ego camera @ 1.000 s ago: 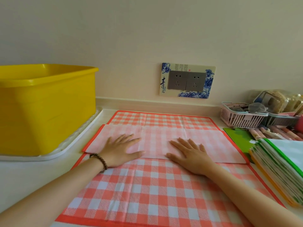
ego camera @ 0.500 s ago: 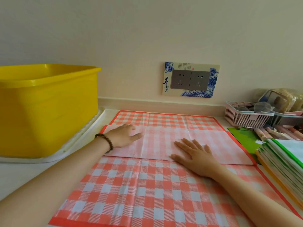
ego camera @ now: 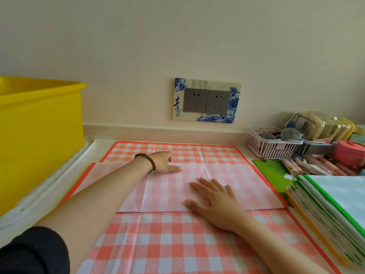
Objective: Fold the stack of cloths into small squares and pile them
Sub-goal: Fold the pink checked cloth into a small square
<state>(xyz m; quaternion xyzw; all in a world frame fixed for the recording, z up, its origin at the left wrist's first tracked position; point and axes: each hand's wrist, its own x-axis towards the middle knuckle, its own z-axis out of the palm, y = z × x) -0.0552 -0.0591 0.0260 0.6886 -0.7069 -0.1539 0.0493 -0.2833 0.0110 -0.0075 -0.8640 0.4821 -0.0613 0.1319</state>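
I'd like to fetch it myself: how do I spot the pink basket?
Find the grey double wall socket in its blue-flowered frame. Look right and down to the counter: the small pink plastic basket stands there by the wall. Its pale pink slats set it apart from the clear boxes behind.

One readable character, on the far wall
We read a large dark 青 [ego camera: 177,103] at the left of the blue-flowered socket surround [ego camera: 207,83]. The small characters beside it and the fine print above are too small to read.
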